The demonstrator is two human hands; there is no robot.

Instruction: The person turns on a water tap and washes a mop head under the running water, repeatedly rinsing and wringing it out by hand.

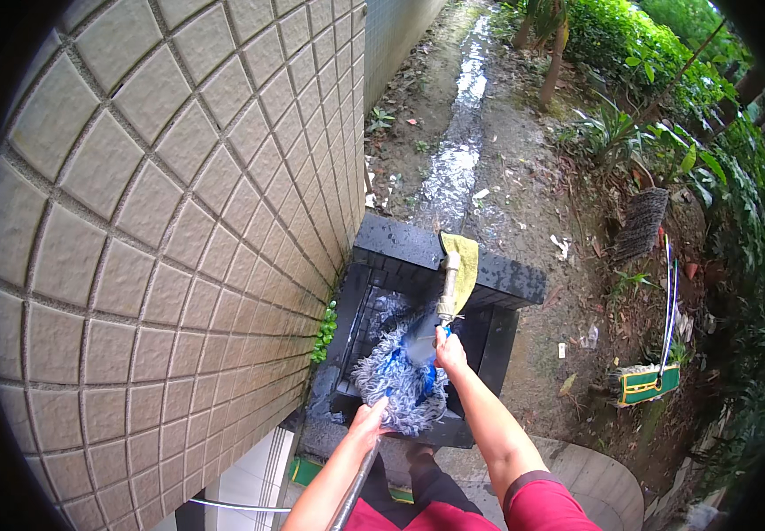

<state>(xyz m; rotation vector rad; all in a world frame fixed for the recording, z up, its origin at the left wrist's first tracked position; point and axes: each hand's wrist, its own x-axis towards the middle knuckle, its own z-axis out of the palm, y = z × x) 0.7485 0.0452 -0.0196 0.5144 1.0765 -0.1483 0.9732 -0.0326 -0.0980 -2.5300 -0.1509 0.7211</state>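
A shaggy grey-and-blue mop head (pixel 402 391) rests over a dark tiled outdoor basin (pixel 502 345). My left hand (pixel 370 419) grips the mop's pole close to its head, and the pole runs down towards me. My right hand (pixel 450 352) is closed around the tap end, where a blue part shows between the fingers. Water sprays from there onto the mop head. The metal tap fitting (pixel 448 289) stands above my right hand, with a yellow-green cloth (pixel 464 265) hanging beside it over the basin's dark rim.
A beige tiled wall (pixel 176 232) rises on the left. Beyond the basin, a wet channel (pixel 452 159) crosses littered soil. A green flat mop (pixel 648 385) and a dark mop head (pixel 642 222) lie at the right, near plants. A green mat-like piece (pixel 306 471) is near my feet.
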